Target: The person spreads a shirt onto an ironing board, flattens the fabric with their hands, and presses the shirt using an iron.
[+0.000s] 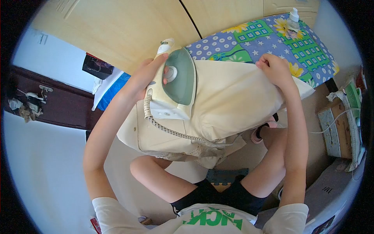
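A white and green steam iron (180, 84) stands tilted on its side over the left part of a cream garment (233, 97). My left hand (150, 78) is wrapped round its handle. From the iron's rear a speckled cord (175, 133) runs down across the cloth. At the garment's upper right edge, my right hand (274, 68) pinches the fabric with curled fingers. The garment lies over a patterned ironing board (257, 39), and its lower part hangs in folds toward my knees.
A clear spray bottle (293, 19) with a white top stands at the board's far right end. Pale cabinet doors (117, 27) rise behind the board. Boxes (335, 128) are at the right, and a black box (96, 66) is at the left.
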Action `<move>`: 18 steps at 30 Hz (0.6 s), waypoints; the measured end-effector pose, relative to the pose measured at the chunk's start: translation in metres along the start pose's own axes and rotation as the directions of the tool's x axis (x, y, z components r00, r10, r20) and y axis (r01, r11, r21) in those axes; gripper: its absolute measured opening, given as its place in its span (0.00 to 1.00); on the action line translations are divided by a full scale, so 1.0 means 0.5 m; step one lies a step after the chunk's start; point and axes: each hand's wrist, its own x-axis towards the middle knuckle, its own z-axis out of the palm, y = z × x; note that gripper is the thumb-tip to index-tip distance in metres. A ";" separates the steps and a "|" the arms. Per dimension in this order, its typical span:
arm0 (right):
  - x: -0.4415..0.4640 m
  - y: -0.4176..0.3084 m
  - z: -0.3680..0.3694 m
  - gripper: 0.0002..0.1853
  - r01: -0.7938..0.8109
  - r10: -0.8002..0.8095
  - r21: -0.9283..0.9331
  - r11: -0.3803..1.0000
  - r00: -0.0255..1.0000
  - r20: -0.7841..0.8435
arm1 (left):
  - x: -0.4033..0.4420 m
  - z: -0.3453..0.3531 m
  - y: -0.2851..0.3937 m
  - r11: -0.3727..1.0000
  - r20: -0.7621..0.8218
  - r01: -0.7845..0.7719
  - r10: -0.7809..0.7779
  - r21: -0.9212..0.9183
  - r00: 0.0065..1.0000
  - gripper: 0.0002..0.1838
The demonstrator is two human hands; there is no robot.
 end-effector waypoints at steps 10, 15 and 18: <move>-0.006 -0.004 -0.007 0.12 0.017 -0.017 0.021 1.000 1.000 0.001 | -0.091 -0.065 0.019 0.973 0.002 -0.119 0.121 0.197 0.993 0.14; -0.003 0.003 0.009 0.11 0.059 -0.056 0.047 0.997 0.996 -0.076 | -0.147 -0.098 0.026 0.869 -0.077 -0.157 0.218 0.470 0.973 0.14; -0.007 0.007 0.012 0.10 0.109 -0.097 0.068 0.992 0.982 -0.160 | -0.169 -0.108 0.006 0.875 -0.068 -0.096 0.145 0.474 0.987 0.16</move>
